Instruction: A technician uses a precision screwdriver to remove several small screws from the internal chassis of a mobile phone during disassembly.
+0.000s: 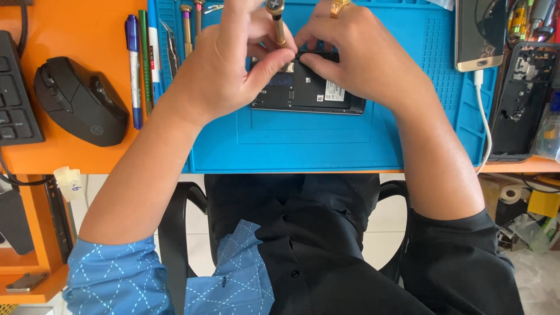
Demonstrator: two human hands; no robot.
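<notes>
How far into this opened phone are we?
Done: the black opened phone lies back-off on the blue silicone mat, insides exposed. In hand: left hand works a gold-tipped screwdriver; right hand steadies the top edge. Left: closing; no cover fitted yet.

Black mouse (80,99), pens (135,64), charging phone (479,34)

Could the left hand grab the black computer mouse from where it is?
Probably yes. The mouse sits on the orange desk left of the left hand, with only flat pens between. But that hand is holding a screwdriver over the opened phone.
</notes>
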